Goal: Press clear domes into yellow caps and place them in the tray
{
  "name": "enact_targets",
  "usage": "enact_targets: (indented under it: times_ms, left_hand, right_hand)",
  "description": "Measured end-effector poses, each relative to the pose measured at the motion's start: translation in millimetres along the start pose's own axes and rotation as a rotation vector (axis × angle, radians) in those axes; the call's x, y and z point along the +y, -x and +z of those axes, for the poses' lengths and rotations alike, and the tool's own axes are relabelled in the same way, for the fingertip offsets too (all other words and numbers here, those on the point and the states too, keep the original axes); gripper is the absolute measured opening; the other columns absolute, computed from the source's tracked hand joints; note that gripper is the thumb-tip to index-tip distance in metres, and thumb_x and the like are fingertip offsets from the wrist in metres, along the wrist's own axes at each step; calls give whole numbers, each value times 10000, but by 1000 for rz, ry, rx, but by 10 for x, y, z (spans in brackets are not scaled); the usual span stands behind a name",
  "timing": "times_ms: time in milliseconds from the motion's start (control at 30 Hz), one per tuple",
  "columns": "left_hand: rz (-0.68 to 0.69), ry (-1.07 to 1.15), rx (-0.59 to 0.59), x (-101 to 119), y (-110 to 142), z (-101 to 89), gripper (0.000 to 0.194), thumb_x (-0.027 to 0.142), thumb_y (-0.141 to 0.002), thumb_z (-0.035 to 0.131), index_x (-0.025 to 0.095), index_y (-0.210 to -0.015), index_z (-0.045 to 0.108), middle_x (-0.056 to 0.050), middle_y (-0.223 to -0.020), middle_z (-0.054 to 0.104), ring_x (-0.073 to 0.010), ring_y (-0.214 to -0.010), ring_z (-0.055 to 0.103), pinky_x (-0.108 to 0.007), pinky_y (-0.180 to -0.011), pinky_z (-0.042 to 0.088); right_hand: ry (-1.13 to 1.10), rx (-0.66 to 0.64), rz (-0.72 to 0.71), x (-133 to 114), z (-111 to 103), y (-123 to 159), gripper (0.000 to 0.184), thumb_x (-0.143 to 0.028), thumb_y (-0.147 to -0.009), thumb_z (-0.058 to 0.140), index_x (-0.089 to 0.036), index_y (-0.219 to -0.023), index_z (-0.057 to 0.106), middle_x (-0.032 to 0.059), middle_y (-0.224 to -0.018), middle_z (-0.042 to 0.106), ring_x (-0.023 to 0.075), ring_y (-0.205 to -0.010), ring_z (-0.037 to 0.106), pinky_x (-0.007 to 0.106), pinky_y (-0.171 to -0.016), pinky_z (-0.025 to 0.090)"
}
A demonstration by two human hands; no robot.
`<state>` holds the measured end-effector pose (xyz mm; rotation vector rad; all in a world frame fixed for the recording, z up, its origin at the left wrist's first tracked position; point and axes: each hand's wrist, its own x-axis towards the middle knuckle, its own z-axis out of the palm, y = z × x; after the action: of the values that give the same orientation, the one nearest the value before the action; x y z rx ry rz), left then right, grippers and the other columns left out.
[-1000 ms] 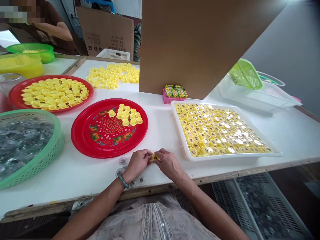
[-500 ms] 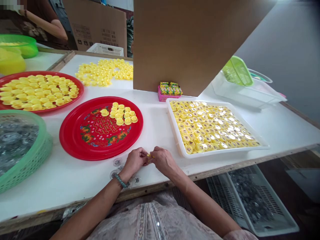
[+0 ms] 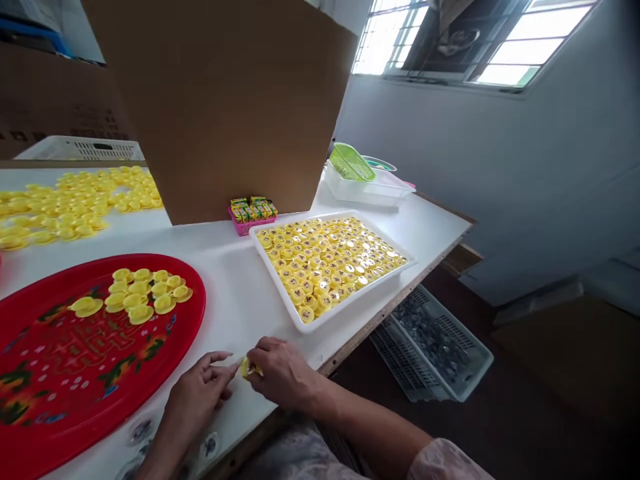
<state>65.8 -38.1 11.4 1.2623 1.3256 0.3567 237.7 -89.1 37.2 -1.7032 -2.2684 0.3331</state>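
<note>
My right hand [image 3: 284, 373] is closed around a small yellow round piece [image 3: 245, 368], most of which the fingers hide. Beside it, my left hand [image 3: 200, 393] has its fingers apart and holds nothing, with one fingertip close to the yellow piece; whether it touches is unclear. Clear round discs with dark prints [image 3: 210, 445] lie on the white table near the left wrist. Left of the hands, a red tray [image 3: 30, 293] bears a cluster of yellow hat-shaped pieces [image 3: 137, 313]. Beyond my right hand, a white tray [image 3: 306, 327] is filled with yellow pieces bearing small printed pictures.
A pink basket of small yellow-green packets [image 3: 243, 228] stands before a tall cardboard panel [image 3: 225, 113]. More yellow pieces [image 3: 75, 207] lie at the back left. A green basket [image 3: 353, 162] rests on a clear bin [image 3: 360, 190]. Below the table edge stands a crate [image 3: 465, 393].
My view has swung to the right. My left hand has come off the yellow piece and its fingers have spread, while my right hand keeps hold of it.
</note>
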Motion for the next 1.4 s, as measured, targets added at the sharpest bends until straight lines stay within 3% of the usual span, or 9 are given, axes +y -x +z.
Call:
enact_targets:
  times_ms: [167, 233, 500, 600, 767, 900, 1033, 1200, 1400]
  left_hand:
    - [39, -83, 57, 7, 162, -44, 549, 630, -590, 607, 191, -918, 603, -39, -712, 684, -193, -578, 624, -247, -437, 436]
    - [44, -102, 87, -25, 185, -66, 531, 634, -564, 617, 199, -869, 628, -42, -707, 686, -199, -570, 623, -252, -437, 440]
    - [62, -177, 156, -114, 239, -144, 419, 584, -634, 605, 217, -832, 643, -21, -622, 665, -198, -579, 628, -251, -499, 464]
    - [97, -179, 188, -136, 304, -210, 361, 524, -674, 600, 201, -830, 642, -16, -623, 657, -185, -582, 623, -250, -530, 474]
    - [175, -222, 248, -300, 328, -342, 270, 405, -720, 581, 189, -867, 648, -28, -757, 669, -168, -642, 619, -254, -590, 485]
    - [173, -311, 278, -385, 332, -369, 241, 343, -746, 546, 194, -905, 648, -30, -771, 677, -171, -666, 620, -257, -605, 478]
    - [195, -398, 336, -357, 427, -341, 225, 295, -772, 505, 203, -930, 637, -35, -814, 695, -176, -721, 635, -261, -652, 467]
    - [257, -413, 399, -180, 498, -527, 228, 360, -791, 512, 208, -892, 649, -26, -773, 701, -167, -656, 630, -256, -627, 451]
    - [386, -797, 769, 264, -43, -1257, 228, 303, -809, 497, 177, -944, 632, -88, -964, 665, -206, -817, 628, -291, -737, 445]
  right_hand:
    - [37, 339, 299, 582, -819, 295, 155, -218, -827, 539, -172, -931, 644, 54, -900, 631, 134, -764, 582, 216, -682, 415]
    - [168, 308, 436, 920, -1043, 340, 158, -255, -828, 554, -161, -904, 655, 56, -851, 629, 133, -685, 568, 228, -635, 394]
    - [315, 14, 459, 1519, -969, 314, 155, -269, -816, 579, -155, -817, 684, 57, -753, 636, 150, -731, 581, 227, -637, 363]
    - [296, 26, 460, 1437, -980, 384, 218, -251, -807, 594, -138, -977, 669, 99, -871, 652, 191, -779, 594, 268, -676, 406]
    - [239, 404, 254, 885, -876, 378, 310, -270, -845, 549, -175, -1136, 600, 127, -1085, 604, 261, -1001, 548, 386, -846, 434]
    - [-188, 92, -162, 115, -322, 131, 218, -206, -871, 512, -179, -1054, 629, 89, -1013, 631, 176, -934, 576, 279, -829, 455]
    - [-239, -192, -408, -368, 269, -158, 259, -117, -852, 511, -158, -1097, 586, 85, -1031, 625, 169, -986, 543, 284, -889, 407]
    - [-130, -235, -493, -415, 456, -249, 180, -69, -865, 460, -142, -945, 604, 65, -931, 626, 167, -909, 528, 266, -841, 409]
    - [-106, -158, -400, -336, 536, -144, 173, -89, -875, 447, -152, -812, 595, 69, -846, 620, 185, -820, 537, 280, -735, 431]
